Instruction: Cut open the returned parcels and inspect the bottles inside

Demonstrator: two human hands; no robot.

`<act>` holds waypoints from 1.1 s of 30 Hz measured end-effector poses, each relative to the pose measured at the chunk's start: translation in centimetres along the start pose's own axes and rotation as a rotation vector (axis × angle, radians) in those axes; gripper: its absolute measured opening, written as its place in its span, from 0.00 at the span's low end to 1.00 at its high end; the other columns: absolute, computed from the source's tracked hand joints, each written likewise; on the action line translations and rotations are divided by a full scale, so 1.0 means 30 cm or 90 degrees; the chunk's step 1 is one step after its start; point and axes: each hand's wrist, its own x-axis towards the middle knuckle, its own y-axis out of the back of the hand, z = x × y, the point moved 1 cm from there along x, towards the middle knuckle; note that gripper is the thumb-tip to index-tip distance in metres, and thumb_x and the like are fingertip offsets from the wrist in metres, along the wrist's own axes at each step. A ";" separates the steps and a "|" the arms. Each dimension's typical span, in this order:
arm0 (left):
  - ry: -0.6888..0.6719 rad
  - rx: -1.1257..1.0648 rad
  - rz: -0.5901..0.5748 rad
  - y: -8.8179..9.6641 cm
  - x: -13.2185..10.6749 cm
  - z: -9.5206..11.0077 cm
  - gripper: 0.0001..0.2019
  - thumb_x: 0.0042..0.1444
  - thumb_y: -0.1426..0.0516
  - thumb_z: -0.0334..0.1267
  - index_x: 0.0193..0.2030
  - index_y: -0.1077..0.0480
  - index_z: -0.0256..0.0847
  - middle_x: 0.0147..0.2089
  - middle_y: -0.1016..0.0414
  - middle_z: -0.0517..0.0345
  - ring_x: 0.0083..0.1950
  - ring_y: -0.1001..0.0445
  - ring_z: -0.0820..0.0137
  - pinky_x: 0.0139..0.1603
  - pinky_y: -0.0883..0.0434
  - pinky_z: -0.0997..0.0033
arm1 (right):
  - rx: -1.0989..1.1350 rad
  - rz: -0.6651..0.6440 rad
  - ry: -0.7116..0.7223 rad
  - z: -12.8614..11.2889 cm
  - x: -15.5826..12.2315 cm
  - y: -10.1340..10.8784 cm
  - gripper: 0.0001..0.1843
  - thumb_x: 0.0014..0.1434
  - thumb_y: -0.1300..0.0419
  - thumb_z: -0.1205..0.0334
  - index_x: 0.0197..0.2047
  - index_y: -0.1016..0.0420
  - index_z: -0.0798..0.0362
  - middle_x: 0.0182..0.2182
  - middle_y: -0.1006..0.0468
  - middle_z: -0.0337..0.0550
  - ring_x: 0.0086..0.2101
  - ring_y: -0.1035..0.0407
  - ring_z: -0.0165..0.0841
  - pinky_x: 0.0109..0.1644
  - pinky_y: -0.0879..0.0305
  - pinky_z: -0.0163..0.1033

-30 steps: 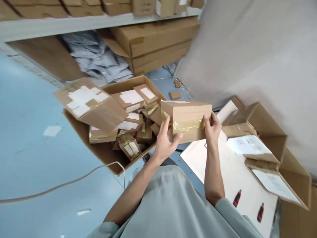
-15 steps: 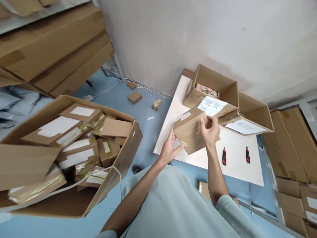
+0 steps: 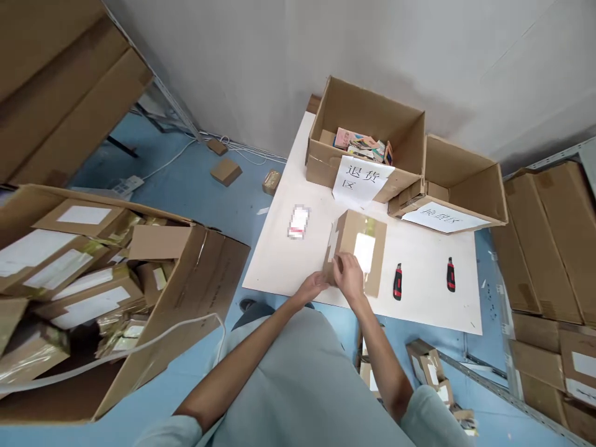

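A sealed cardboard box [image 3: 348, 231] with a white label and shiny tape rests on the white tabletop [image 3: 279, 264]. At its near left corner, my left hand [image 3: 313, 287] is closed against the side. My right hand [image 3: 349, 274] grips the near end from above with bent fingers; what the fingertips pinch there is partly hidden. Left of the box lies a small white item [image 3: 298, 222] with a red mark, pixelated. To the right lie two red and black utility knives, a nearer one [image 3: 397, 282] and a farther one [image 3: 451, 275].
Behind the box stand an open carton [image 3: 321, 162] holding colourful booklets and a second open carton [image 3: 479, 180], both with handwritten paper signs. At left, a large carton [image 3: 214, 267] is full of parcels. Small boxes [image 3: 226, 172] and cables lie on the blue floor.
The cardboard box has gone from being held tilted in both hands to lying on the tabletop. Both hands have moved to its near end, and the view has shifted.
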 end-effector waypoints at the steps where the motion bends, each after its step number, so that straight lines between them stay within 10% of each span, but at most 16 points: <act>1: 0.007 -0.009 0.018 0.013 0.000 0.001 0.38 0.42 0.20 0.53 0.59 0.20 0.41 0.69 0.18 0.32 0.76 0.25 0.35 0.80 0.34 0.31 | 0.008 0.005 -0.013 0.021 -0.030 -0.025 0.18 0.79 0.48 0.53 0.53 0.16 0.47 0.51 0.14 0.57 0.53 0.23 0.53 0.61 0.22 0.62; 7: -0.032 -0.041 0.125 0.150 -0.068 0.080 0.37 0.45 0.22 0.55 0.59 0.20 0.38 0.66 0.16 0.28 0.73 0.20 0.41 0.79 0.32 0.32 | 0.047 0.027 -0.003 0.022 -0.073 -0.093 0.17 0.79 0.45 0.53 0.54 0.16 0.49 0.55 0.15 0.59 0.58 0.23 0.53 0.66 0.24 0.64; 13: -0.106 -0.094 0.300 0.393 -0.239 0.139 0.31 0.48 0.24 0.58 0.55 0.16 0.41 0.65 0.15 0.35 0.69 0.17 0.42 0.79 0.29 0.34 | 0.096 -0.059 0.108 -0.173 0.099 -0.202 0.17 0.80 0.45 0.53 0.56 0.16 0.48 0.53 0.13 0.55 0.55 0.20 0.50 0.64 0.23 0.60; 21: -0.248 -0.302 0.619 0.954 -0.614 0.084 0.38 0.42 0.23 0.64 0.54 0.16 0.39 0.61 0.13 0.35 0.65 0.15 0.44 0.74 0.24 0.36 | 0.157 -0.214 0.310 -0.695 0.205 -0.577 0.17 0.78 0.43 0.50 0.53 0.15 0.48 0.50 0.12 0.55 0.53 0.19 0.50 0.62 0.23 0.59; 28: -0.322 -0.379 0.919 1.445 -1.077 -0.065 0.33 0.49 0.25 0.56 0.56 0.19 0.36 0.61 0.14 0.37 0.66 0.17 0.47 0.75 0.25 0.41 | 0.194 -0.388 0.383 -1.183 0.100 -1.042 0.18 0.75 0.41 0.48 0.50 0.14 0.49 0.48 0.11 0.54 0.51 0.17 0.48 0.63 0.22 0.55; 33: -0.322 -0.356 1.121 1.769 -1.317 -0.044 0.30 0.62 0.28 0.48 0.65 0.26 0.34 0.70 0.21 0.32 0.73 0.21 0.51 0.78 0.27 0.51 | 0.233 -0.488 0.388 -1.512 -0.005 -1.337 0.16 0.74 0.41 0.49 0.50 0.15 0.49 0.50 0.10 0.54 0.52 0.17 0.47 0.63 0.22 0.53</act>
